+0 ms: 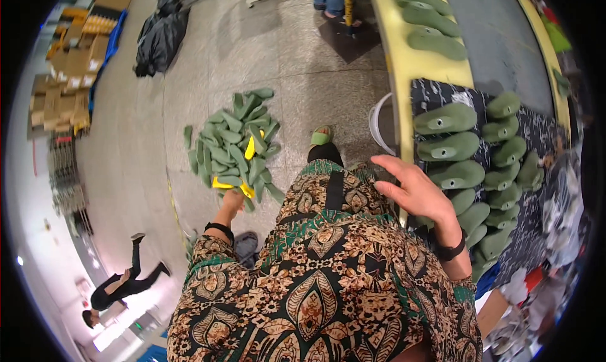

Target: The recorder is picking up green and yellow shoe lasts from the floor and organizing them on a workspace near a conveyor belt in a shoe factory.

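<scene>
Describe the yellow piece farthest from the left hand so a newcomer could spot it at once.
On the grey floor, find the heap of green pieces beyond the left hand. Right of its middle lies the yellow piece, bright among green neighbours; the other yellow shows at the heap's near edge, beside the hand.

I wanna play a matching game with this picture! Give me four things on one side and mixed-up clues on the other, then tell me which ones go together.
Things:
1. Left hand
2. Black plastic bag
3. Right hand
4. White bucket

Clues:
A. Thumb spread out, holding nothing you can see
B. Partly hidden beside the yellow-edged table
C. At the near edge of the green heap
D. On the floor, beyond the green heap and to its left

Pairs: 1-C, 2-D, 3-A, 4-B
</scene>
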Demonstrator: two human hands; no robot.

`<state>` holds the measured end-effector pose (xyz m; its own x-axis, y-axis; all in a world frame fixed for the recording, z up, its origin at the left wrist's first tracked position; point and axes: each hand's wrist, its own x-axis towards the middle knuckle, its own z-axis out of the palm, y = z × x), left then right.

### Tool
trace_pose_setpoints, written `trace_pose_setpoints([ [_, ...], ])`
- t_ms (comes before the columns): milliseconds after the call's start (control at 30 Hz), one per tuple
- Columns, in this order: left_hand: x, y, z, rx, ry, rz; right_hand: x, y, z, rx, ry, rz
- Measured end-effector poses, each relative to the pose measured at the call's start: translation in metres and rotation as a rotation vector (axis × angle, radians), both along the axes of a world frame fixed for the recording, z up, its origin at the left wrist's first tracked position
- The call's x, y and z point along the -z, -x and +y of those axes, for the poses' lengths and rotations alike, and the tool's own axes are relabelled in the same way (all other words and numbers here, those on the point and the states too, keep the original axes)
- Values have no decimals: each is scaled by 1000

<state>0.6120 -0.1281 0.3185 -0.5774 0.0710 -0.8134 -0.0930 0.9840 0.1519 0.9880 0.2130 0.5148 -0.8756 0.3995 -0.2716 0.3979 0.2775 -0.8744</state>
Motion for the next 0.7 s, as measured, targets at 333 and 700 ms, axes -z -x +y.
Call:
trace_pose_setpoints([
  [333, 42, -49, -5, -261, -265, -348, 15, 83, -9, -79, 130, -209],
  [700, 57, 17, -88, -693, -335, -26, 107, 264, -8, -244, 413, -242],
])
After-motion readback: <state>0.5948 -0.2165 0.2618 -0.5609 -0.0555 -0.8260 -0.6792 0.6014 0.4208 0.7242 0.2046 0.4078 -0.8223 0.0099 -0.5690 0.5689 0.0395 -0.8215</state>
